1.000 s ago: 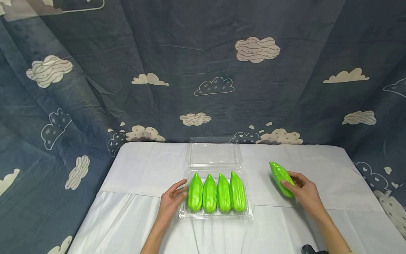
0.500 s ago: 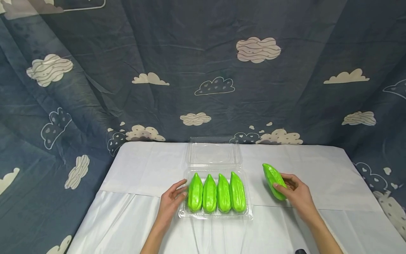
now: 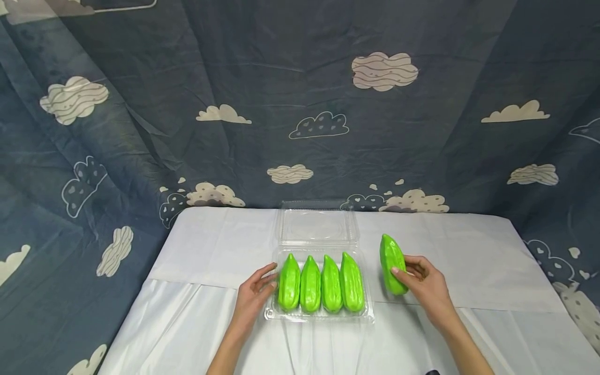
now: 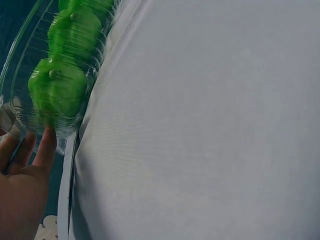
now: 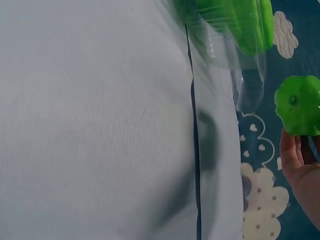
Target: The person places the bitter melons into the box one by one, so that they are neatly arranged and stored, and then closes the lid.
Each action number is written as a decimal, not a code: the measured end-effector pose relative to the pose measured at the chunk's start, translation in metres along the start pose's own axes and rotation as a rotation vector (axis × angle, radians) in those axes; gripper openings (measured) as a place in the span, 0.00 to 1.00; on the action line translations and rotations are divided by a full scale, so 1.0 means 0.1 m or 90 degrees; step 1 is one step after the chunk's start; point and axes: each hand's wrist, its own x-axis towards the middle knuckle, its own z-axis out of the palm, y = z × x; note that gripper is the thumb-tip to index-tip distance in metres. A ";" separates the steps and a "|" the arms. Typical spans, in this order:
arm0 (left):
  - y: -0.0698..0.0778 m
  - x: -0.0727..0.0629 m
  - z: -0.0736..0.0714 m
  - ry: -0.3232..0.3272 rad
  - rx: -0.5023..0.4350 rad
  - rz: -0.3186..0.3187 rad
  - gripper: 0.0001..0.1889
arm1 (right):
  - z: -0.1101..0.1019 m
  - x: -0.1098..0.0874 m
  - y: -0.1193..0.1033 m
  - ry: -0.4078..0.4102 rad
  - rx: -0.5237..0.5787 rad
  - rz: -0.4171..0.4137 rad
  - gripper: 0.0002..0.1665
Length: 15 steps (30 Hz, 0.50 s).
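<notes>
My right hand (image 3: 429, 287) holds a glossy green ribbed gourd (image 3: 392, 264) between thumb and fingers, pointed tip away from me, just right of a clear plastic clamshell box (image 3: 369, 312). In the right wrist view the lobed blunt end of this gourd (image 5: 300, 107) shows above the fingers. Several like gourds (image 3: 331, 285) lie side by side in the box, tips facing its opened lid (image 3: 319, 227). At the box's left wall my left hand (image 3: 253, 294) touches it with thumb and fingertips, the fingers loosely bent. The left wrist view shows a fingertip (image 4: 48, 137) against the ridged plastic.
A white cloth covers the table (image 3: 211, 245). Behind it hangs a dark blue curtain (image 3: 262, 146) printed with clouds. A small dark object (image 3: 432, 372) is cut off at the bottom edge of the head view.
My right hand has carried its gourd leftward toward the box and turned it more upright in the head view. The left hand and the box stay where they were.
</notes>
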 end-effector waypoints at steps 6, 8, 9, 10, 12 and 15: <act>0.02 0.00 0.01 0.004 -0.002 -0.013 0.23 | 0.09 -0.03 -0.09 0.012 -0.003 -0.006 0.36; 0.02 0.00 0.00 0.003 -0.003 -0.012 0.23 | 0.12 -0.05 -0.11 0.012 0.005 -0.013 0.35; 0.02 -0.01 0.01 0.003 -0.003 -0.009 0.23 | 0.14 -0.05 -0.12 0.010 0.009 -0.016 0.34; 0.02 -0.01 0.00 0.003 -0.005 -0.005 0.23 | 0.16 -0.06 -0.12 0.008 0.013 -0.020 0.34; 0.01 0.00 0.00 0.001 -0.004 -0.001 0.24 | 0.19 -0.07 -0.13 0.007 0.026 -0.026 0.33; 0.01 0.00 0.00 0.000 -0.002 0.002 0.24 | 0.23 -0.08 -0.14 0.002 0.045 -0.035 0.32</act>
